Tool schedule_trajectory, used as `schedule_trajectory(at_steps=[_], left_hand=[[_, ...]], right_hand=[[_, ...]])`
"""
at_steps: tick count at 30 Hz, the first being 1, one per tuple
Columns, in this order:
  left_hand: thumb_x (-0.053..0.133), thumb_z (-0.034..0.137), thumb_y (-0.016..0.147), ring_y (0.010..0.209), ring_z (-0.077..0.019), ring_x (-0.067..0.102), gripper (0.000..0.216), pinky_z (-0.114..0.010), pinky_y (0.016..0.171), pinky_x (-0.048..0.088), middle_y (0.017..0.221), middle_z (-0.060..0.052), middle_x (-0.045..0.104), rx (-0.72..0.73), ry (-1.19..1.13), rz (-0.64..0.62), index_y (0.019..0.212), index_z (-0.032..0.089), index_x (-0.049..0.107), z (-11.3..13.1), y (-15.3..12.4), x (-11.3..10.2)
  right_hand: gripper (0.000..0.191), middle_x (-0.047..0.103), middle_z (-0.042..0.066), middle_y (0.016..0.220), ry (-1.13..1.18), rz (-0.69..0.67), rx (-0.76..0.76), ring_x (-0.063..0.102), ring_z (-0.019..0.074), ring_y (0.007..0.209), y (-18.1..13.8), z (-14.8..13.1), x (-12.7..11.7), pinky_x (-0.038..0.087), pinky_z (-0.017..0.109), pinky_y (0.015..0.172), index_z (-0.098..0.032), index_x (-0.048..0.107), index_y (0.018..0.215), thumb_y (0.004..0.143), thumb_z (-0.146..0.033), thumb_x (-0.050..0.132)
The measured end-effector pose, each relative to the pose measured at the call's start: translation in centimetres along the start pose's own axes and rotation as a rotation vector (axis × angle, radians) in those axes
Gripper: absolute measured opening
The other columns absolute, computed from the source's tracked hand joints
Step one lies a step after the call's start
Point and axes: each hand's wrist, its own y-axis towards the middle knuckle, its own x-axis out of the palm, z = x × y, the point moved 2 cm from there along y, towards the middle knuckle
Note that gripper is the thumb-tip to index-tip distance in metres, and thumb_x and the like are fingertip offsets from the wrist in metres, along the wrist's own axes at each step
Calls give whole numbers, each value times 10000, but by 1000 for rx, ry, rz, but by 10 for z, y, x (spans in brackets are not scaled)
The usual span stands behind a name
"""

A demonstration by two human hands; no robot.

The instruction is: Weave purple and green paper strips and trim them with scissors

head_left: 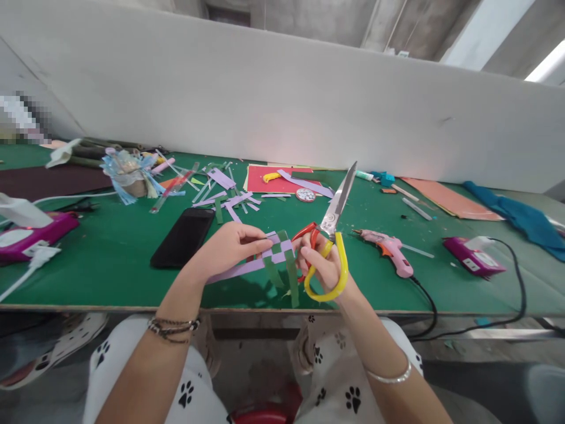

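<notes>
Green counter (375, 288): left hand (233, 244), fingers pinching woven paper strips (278, 250); right hand (324, 265), fingers curled round scissors (332, 218). Pink glue gun (388, 247) lies further right.

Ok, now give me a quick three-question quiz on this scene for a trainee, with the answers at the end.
1. What tool does the person's right grip hold?
2. True or false: the black phone lies to the right of the pink glue gun.
3. Fill in the blank: the woven paper strips held in the left grip are green and ____.

Key:
1. Scissors, with one red handle and one yellow.
2. False; the phone lies to the left of the glue gun.
3. Light purple.
</notes>
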Motion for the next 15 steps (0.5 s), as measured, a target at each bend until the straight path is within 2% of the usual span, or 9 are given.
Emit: schedule_trajectory(at_steps=[3,5,6,8,10,11,12,14,15], left_hand=[[507,422,763,423,-94,415,364,-203,417,290,449,35,485,19,55,-33,500,177,564,1,1,2],[538,405,742,490,-123,503,281,-205,461,353,520,19,582,37,95,0,581,196,635,0,0,-2],[568,398,720,551,-142,551,223,-208,501,391,591,9,636,51,110,51,646,211,666,-2,-1,-8],[611,399,681,669,-170,597,183,-217,581,435,736,-12,686,93,146,256,733,239,684,-4,-8,-27],[601,420,684,606,-157,568,196,-217,541,427,681,-17,662,128,163,413,646,237,657,-7,-19,-47],[576,454,695,505,-138,519,273,-215,472,398,560,-11,608,143,150,360,545,230,616,-8,-23,-53],[547,480,708,458,-132,499,336,-216,444,389,499,-12,574,158,120,195,493,228,598,-9,-27,-56],[552,480,711,515,-149,568,294,-219,502,445,581,-27,639,145,80,-163,590,240,672,-11,-31,-52],[569,469,706,629,-174,624,256,-228,581,480,712,-40,687,109,97,-289,708,253,706,-12,-30,-46]], right_hand=[[338,464,-85,598,-60,-5,18,383,29,377,0,1,1,369,186,375,-212,334,627,620,-321,654],[329,426,-93,603,-88,7,18,388,28,383,-1,0,2,371,187,382,-209,329,621,613,-293,647],[316,417,-92,608,-99,17,17,388,27,384,-1,-1,3,371,189,384,-207,331,618,615,-286,637],[291,416,-86,626,-114,67,8,390,25,386,0,-3,2,367,190,383,-204,342,618,616,-276,624],[284,419,-81,640,-109,153,-22,392,24,392,1,-5,-2,365,189,384,-204,346,620,617,-274,622],[288,422,-79,646,-99,201,-39,392,23,395,2,-6,-4,366,189,387,-204,345,624,619,-275,624],[295,421,-79,644,-82,249,-58,390,23,397,3,-6,-6,366,188,389,-206,342,629,621,-279,628],[315,407,-85,622,-24,331,-93,379,24,393,5,-6,-9,356,184,385,-212,331,641,624,-297,634],[327,394,-90,609,11,364,-106,370,24,386,6,-5,-10,347,181,379,-215,325,646,622,-306,638]])
